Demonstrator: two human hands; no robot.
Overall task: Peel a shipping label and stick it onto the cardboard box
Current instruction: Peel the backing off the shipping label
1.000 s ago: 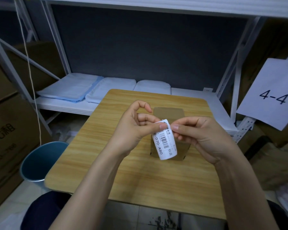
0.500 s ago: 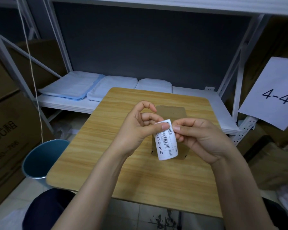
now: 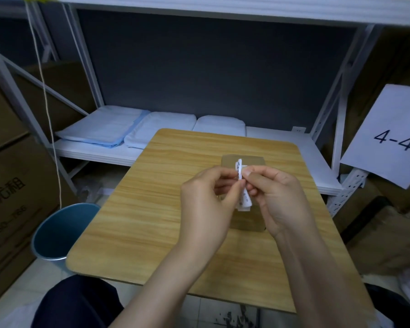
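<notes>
A small white shipping label with a barcode is held edge-on above the table, pinched between both hands. My left hand grips it from the left with thumb and forefinger. My right hand pinches its upper part from the right. Its top end curls up above my fingertips, and the layers seem to be splitting there. A small brown cardboard box lies flat on the wooden table right behind and under my hands, mostly hidden by them.
A blue bin stands on the floor left of the table. Behind is a white shelf with folded pale-blue cloths. Large cartons stand at left; a sheet marked 4-4 hangs at right.
The label has turned from facing me to edge-on, and its top end now curls apart. Both hands have closed in tighter around it, left fingers folded.
</notes>
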